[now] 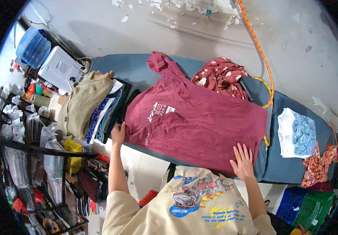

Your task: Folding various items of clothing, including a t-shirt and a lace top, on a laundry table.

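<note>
A maroon T-shirt (204,108) with white print lies spread across a blue-grey padded ironing board (286,117). Its collar end is to the left, and one sleeve sticks up at the far side. My left hand (118,134) pinches the shirt's near left edge between thumb and curled fingers. Resting flat on the cloth by the near right corner is my right hand (243,161), its fingers slightly spread. Creases run through the middle of the shirt. Behind it sits a bunched red garment with daisies (220,75), beside a black handle (246,88), partly hidden.
A stack of folded clothes (86,102) stands left of the shirt. Folded white-and-blue clothing (296,133) and an orange patterned garment (318,167) lie right. An orange cord (257,44) hangs at the back. Racks of bagged items (39,149) are left; plastic crates (312,208) lower right.
</note>
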Available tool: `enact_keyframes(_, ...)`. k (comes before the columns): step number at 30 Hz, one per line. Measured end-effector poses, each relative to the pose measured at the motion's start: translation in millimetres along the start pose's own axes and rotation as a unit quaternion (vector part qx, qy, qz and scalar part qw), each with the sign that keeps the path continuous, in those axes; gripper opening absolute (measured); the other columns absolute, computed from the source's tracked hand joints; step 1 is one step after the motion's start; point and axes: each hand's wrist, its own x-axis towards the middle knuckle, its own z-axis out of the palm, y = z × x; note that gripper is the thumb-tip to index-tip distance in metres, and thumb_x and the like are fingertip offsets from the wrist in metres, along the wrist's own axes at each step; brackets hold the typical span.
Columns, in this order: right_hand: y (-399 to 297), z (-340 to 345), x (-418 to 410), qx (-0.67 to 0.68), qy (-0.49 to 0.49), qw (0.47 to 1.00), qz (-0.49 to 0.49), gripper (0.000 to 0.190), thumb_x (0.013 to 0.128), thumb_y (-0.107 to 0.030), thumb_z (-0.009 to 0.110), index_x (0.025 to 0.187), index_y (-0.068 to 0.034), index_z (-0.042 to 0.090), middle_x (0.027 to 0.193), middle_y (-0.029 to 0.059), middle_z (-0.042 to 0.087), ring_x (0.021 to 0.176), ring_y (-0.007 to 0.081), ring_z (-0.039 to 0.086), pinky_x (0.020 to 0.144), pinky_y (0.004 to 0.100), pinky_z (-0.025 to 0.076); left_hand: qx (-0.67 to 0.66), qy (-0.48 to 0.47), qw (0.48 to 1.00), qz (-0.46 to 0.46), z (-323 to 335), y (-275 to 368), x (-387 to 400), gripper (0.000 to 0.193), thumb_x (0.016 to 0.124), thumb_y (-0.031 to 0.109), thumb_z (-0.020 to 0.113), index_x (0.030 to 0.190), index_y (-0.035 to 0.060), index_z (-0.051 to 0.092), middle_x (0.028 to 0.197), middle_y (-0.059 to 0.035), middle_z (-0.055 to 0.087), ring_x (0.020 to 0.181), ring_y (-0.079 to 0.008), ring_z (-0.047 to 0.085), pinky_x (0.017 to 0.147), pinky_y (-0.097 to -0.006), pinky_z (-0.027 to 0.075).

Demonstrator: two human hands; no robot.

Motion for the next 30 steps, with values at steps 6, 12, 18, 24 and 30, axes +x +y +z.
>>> enact_keyframes(6, 9, -2, -16, -0.059, -0.057, 0.996, -0.021, 0.06, 0.09, -0.042, 0.05, 0.142, -0.016, 0.037, 0.151, 0.0094, 0.026, 0.14, 0.0332, 0.02, 0.114, 0.051, 0.013, 0.058, 0.07, 0.996, 0.007, -31, 7, 9, 0.036, 0.092, 0.029, 0.055, 0.078, -0.0028, 0.058, 0.072, -0.0282, 0.059, 0.071, -0.0452, 0.06, 0.059, -0.0485, 0.044)
enact_keyframes(12, 9, -2, -14, -0.054, -0.074, 0.996, -0.011, 0.061, 0.09, -0.043, 0.049, 0.143, -0.016, 0.035, 0.152, 0.0084, 0.025, 0.14, 0.0331, 0.018, 0.115, 0.0499, 0.01, 0.082, 0.127, 0.988, -0.003, -12, 1, -5, 0.027, 0.093, 0.027, 0.05, 0.091, 0.0024, 0.06, 0.085, -0.0245, 0.062, 0.081, -0.0437, 0.059, 0.069, -0.0493, 0.046)
enact_keyframes(18, 8, -3, -14, -0.052, -0.054, 0.997, -0.001, 0.062, 0.088, -0.041, 0.052, 0.142, -0.015, 0.037, 0.151, 0.0087, 0.027, 0.139, 0.0346, 0.02, 0.114, 0.0516, 0.013, 0.064, 0.092, 0.987, 0.114, -38, 7, -62, 0.038, 0.07, 0.01, 0.059, 0.108, 0.0088, 0.057, 0.112, -0.0134, 0.058, 0.105, -0.0338, 0.053, 0.088, -0.0449, 0.041)
enact_keyframes(24, 8, 0, -14, -0.045, -0.034, 0.998, -0.028, 0.061, 0.09, -0.042, 0.05, 0.141, -0.012, 0.038, 0.149, 0.0108, 0.031, 0.138, 0.0372, 0.023, 0.112, 0.0532, 0.016, 0.14, 0.047, 0.969, 0.197, -32, 25, -75, 0.04, 0.067, 0.005, 0.065, 0.106, 0.0098, 0.058, 0.119, -0.0117, 0.056, 0.111, -0.033, 0.051, 0.094, -0.0447, 0.038)
enact_keyframes(30, 9, 2, -15, -0.048, -0.026, 0.998, -0.026, 0.059, 0.091, -0.041, 0.049, 0.14, -0.011, 0.04, 0.148, 0.011, 0.032, 0.137, 0.0368, 0.024, 0.111, 0.0527, 0.017, 0.039, -0.008, 0.99, 0.133, -34, 39, -57, 0.015, 0.086, 0.017, 0.058, 0.1, 0.0112, 0.054, 0.084, -0.013, 0.065, 0.079, -0.0355, 0.063, 0.068, -0.0436, 0.049)
